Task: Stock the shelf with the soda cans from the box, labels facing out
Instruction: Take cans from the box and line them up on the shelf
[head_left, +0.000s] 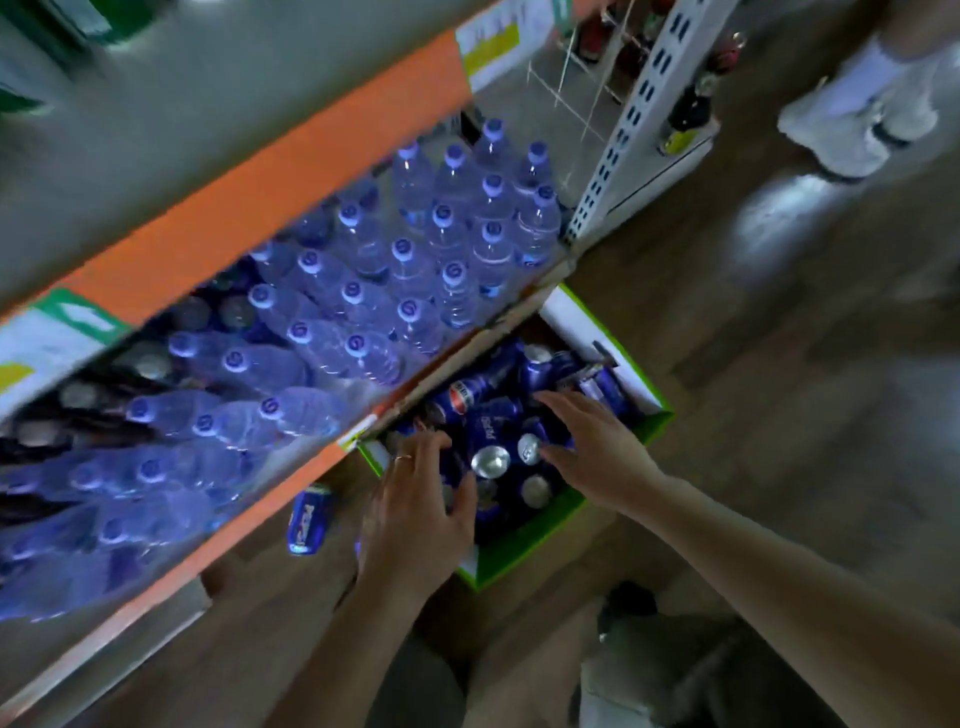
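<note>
A green and white cardboard box (524, 545) on the floor holds several blue soda cans (488, 421), some upright, some lying down. My left hand (415, 514) reaches into the box's near left corner with fingers spread over the cans. Over the cans on the right side hovers my right hand (592, 447), fingers spread, thumb beside a silver can top (530, 448). Neither hand clearly grips a can. One blue can (307, 519) lies on the floor beside the shelf base. The shelf (291, 483) with its orange edge strip runs along the left.
The low shelf is packed with water bottles (405, 249), with dark cans (150, 364) behind them at left. A white perforated shelf upright (618, 140) stands at the back. A person's white shoes (857, 114) are on the wooden floor at upper right.
</note>
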